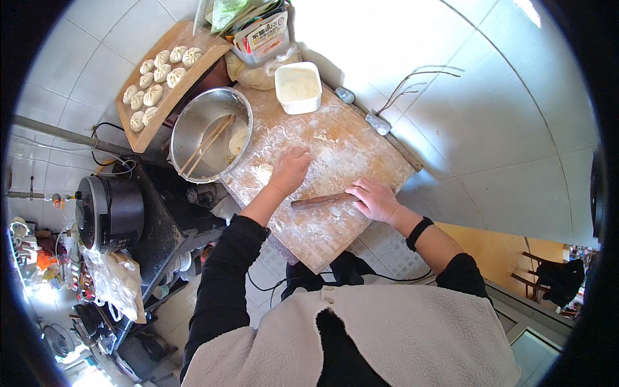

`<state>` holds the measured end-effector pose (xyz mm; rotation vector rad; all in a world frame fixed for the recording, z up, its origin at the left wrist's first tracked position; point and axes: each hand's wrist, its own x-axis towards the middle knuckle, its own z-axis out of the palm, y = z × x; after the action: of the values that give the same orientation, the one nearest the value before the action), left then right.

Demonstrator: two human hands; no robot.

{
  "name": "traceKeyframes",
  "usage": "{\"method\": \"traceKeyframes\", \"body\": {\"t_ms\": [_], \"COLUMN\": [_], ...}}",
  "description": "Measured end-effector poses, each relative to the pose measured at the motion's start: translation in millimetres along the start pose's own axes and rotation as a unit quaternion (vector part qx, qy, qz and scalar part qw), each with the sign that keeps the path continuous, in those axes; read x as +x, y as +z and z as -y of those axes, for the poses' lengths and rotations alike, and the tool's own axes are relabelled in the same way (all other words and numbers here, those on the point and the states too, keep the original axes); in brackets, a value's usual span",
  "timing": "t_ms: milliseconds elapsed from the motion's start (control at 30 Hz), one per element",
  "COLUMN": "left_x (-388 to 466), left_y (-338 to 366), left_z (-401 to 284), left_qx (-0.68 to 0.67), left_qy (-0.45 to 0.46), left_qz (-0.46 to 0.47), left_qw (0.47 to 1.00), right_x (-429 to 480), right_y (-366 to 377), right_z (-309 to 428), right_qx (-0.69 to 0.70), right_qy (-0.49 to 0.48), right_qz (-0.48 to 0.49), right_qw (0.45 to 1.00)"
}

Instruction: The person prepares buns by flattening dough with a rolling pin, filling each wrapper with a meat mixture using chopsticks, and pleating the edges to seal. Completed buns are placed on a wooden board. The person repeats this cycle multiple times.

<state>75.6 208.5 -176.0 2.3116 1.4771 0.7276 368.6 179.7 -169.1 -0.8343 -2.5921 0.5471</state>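
My right hand (375, 198) grips one end of a dark wooden rolling pin (316, 201), which lies across a floured wooden board (319, 242). Toward the board's left side, my left hand (291, 168) is low over the loose flour, fingers curled downward; whether anything is under them is hidden. Left of that hand stands a large stainless steel bowl (186, 128). A pair of wooden chopsticks (208, 145) leans inside it, beside a pale lump (238, 141) that could be dough. At the board's far end sits a white plastic tub (299, 89) of flour.
Pleated filled buns (154, 95) rest in rows on a wooden tray (181, 99) at the upper left. Plastic bags (263, 75) crowd the far corner. A stick (406, 152) lies along the board's wall side. A dark electric cooker (113, 213) stands left.
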Motion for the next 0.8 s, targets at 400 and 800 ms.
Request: {"method": "traceKeyframes", "body": {"t_ms": [400,800], "left_x": [-19.7,-76.7], "left_y": [-28.8,-24.2], "left_z": [-3.8,0.0], "left_qx": [-0.042,-0.278], "left_qy": [-0.09,-0.367], "left_qz": [-0.163,-0.12], "left_qw": [0.982,0.879], "right_x": [9.8,10.2], "right_y": [-2.3,-2.5], "right_z": [7.7,5.1], "right_qx": [-0.014,-0.028], "right_qy": [-0.008,-0.006], "right_qz": [-0.037,-0.01], "right_qw": [0.999,1.0]}}
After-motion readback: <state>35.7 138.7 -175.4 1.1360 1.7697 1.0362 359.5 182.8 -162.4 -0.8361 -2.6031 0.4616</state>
